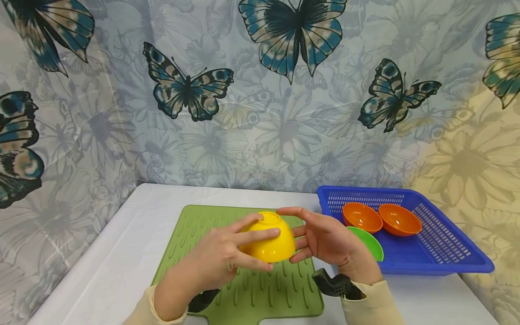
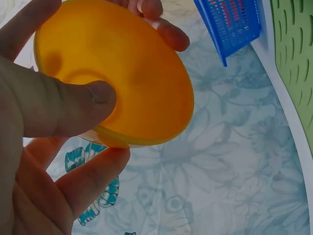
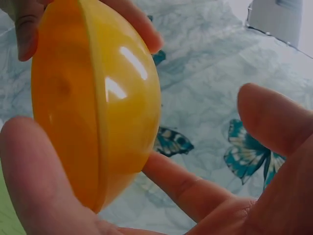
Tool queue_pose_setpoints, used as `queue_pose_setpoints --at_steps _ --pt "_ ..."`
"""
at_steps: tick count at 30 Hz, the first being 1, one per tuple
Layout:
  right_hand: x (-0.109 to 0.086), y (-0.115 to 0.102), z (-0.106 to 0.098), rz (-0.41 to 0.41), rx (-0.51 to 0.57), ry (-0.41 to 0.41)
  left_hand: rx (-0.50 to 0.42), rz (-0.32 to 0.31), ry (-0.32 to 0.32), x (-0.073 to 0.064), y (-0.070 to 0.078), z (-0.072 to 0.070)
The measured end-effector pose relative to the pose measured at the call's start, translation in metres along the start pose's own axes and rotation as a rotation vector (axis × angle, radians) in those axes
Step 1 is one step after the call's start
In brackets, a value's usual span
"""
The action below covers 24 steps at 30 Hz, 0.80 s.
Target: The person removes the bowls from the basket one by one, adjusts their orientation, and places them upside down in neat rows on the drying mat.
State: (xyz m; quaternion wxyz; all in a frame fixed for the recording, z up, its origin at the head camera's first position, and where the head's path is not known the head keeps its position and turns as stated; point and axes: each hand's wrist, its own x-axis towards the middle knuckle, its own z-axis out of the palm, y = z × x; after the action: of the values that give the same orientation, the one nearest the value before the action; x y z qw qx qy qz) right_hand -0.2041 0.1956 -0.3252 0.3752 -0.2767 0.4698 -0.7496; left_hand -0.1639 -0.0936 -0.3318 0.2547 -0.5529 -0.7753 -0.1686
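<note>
Now the left hand (image 1: 227,248) is pinching the yellow bowl (image 1: 280,247), thumb inside, fingers outside, green mat (image 1: 280,295) lying beneath them! The right hand (image 1: 329,237) is resting fingers wide alongside; a firm pinch is probably suiting that slick curve.

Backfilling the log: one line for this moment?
left hand: holds tilted yellow bowl | right hand: beside bowl, contact unclear | blue basket: two orange bowls
</note>
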Motion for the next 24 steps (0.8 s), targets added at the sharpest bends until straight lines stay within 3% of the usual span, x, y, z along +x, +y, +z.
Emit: queue_pose_setpoints --at_steps 9,24 --pt "0.0016 0.0021 -0.0002 0.018 -0.025 0.016 0.069 0.005 -0.062 0.0027 0.0026 0.0014" --pt "0.0087 0.0046 0.0060 0.031 -0.134 0.096 0.113 0.048 -0.040 0.0047 0.0042 0.0018"
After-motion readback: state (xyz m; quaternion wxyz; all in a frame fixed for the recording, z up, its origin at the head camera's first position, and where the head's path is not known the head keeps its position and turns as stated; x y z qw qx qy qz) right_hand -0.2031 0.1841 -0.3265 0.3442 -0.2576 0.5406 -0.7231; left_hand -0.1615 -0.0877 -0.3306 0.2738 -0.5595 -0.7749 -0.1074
